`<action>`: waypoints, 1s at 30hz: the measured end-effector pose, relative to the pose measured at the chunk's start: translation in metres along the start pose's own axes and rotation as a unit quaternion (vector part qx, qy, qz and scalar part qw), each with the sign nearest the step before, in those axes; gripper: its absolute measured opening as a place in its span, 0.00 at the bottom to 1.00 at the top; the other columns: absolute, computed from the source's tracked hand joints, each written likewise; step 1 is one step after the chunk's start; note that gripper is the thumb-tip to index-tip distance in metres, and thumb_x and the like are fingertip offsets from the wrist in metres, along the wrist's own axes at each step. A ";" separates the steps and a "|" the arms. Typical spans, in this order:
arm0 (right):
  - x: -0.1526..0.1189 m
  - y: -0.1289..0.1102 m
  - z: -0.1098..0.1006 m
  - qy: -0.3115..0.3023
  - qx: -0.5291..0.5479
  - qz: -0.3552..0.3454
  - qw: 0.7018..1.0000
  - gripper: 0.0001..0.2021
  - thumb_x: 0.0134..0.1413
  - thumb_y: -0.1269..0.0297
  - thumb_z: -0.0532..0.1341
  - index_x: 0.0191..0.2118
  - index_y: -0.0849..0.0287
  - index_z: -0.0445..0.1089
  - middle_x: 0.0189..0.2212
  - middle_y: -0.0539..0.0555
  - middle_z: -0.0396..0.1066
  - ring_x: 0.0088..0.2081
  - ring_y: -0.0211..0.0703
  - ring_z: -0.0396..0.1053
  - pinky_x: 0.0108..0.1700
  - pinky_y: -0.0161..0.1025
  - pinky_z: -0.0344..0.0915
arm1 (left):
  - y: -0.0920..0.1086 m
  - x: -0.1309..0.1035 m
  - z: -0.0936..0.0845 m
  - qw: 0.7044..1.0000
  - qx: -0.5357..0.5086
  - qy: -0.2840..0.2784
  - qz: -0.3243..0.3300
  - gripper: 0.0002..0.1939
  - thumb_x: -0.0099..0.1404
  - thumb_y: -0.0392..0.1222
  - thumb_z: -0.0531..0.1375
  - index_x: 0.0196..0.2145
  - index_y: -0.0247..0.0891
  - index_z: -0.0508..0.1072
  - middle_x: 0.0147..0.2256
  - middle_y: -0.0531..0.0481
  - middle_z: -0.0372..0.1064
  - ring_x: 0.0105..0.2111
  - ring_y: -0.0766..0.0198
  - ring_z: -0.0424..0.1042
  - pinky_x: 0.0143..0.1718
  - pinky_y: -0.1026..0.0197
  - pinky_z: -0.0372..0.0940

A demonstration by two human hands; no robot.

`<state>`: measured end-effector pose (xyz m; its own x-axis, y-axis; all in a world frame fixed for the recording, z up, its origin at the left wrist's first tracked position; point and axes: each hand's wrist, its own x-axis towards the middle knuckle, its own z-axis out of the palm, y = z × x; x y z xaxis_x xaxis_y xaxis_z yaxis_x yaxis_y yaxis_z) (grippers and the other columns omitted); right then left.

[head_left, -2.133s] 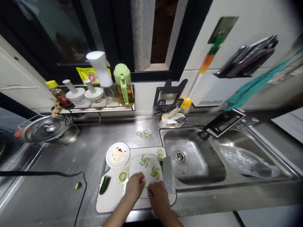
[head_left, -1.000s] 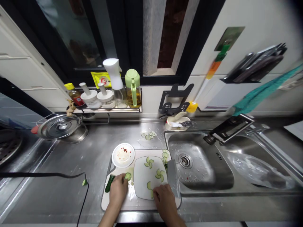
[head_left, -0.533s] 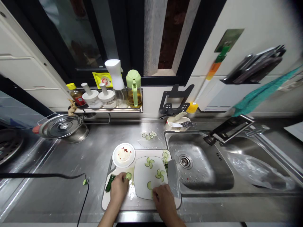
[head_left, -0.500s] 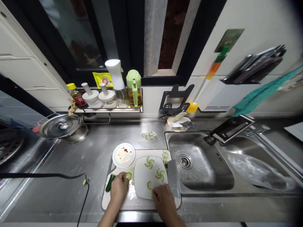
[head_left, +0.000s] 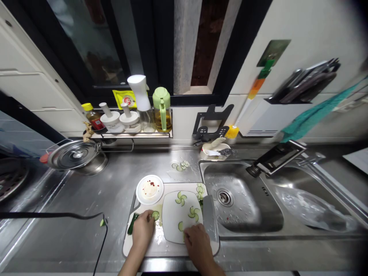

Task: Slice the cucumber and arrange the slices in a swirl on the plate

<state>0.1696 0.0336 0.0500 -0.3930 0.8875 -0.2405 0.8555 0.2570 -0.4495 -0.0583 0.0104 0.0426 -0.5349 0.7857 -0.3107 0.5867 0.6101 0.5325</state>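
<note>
A white square plate lies on the cutting board, bearing thin cucumber slices fanned into pinwheels. My right hand is closed at the plate's lower right, its fingertips pressed on a cucumber slice mostly hidden under them. Just above those fingertips lies a single cut slice. My left hand is over the board's left part, fingers pinched at the edge of a round cucumber slice. Beside that hand is a dark green cucumber piece, partly covered by it.
A small white dish with red bits stands at the board's upper left. A knife with a broad grey blade lies along its right edge, near more slices. The sink is to the right; a lidded pot stands left.
The view has shifted slightly. My right fingers have moved a little on the plate, and the single slice above them shows more clearly. My left hand stays by the round slice.
</note>
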 end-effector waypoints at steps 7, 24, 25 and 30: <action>0.002 -0.003 -0.003 0.000 -0.005 -0.015 1.000 0.08 0.55 0.71 0.57 0.32 0.54 0.73 0.32 0.51 0.72 0.43 0.47 0.63 0.43 0.39 0.54 | 0.005 -0.004 -0.002 0.999 0.028 -0.008 0.014 0.13 0.62 0.36 0.54 0.40 0.41 0.76 0.39 0.48 0.77 0.39 0.61 0.73 0.39 0.64 0.60; 0.005 -0.003 -0.005 -0.011 0.000 -0.019 1.000 0.08 0.55 0.71 0.57 0.33 0.55 0.73 0.32 0.52 0.72 0.43 0.47 0.63 0.43 0.40 0.55 | 0.000 -0.010 0.004 0.995 0.051 0.036 0.074 0.16 0.64 0.37 0.50 0.42 0.41 0.77 0.43 0.48 0.75 0.40 0.61 0.74 0.41 0.63 0.63; 0.005 -0.002 -0.004 -0.010 0.000 -0.020 1.000 0.08 0.55 0.71 0.57 0.33 0.55 0.73 0.32 0.52 0.72 0.43 0.47 0.63 0.43 0.40 0.55 | -0.001 -0.010 0.004 0.995 0.054 0.038 0.080 0.16 0.64 0.37 0.50 0.42 0.41 0.77 0.43 0.48 0.76 0.40 0.61 0.74 0.41 0.64 0.63; 0.006 0.000 -0.002 -0.014 0.006 -0.016 1.000 0.07 0.54 0.71 0.57 0.33 0.55 0.73 0.33 0.52 0.72 0.43 0.47 0.63 0.42 0.40 0.55 | -0.005 -0.010 0.006 0.992 0.057 0.053 0.097 0.15 0.65 0.40 0.50 0.38 0.41 0.77 0.40 0.48 0.76 0.38 0.62 0.74 0.40 0.64 0.63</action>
<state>0.1674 0.0398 0.0503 -0.4296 0.8679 -0.2494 0.8381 0.2803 -0.4680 -0.0519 0.0001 0.0385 -0.4630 0.8776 -0.1241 0.7465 0.4616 0.4792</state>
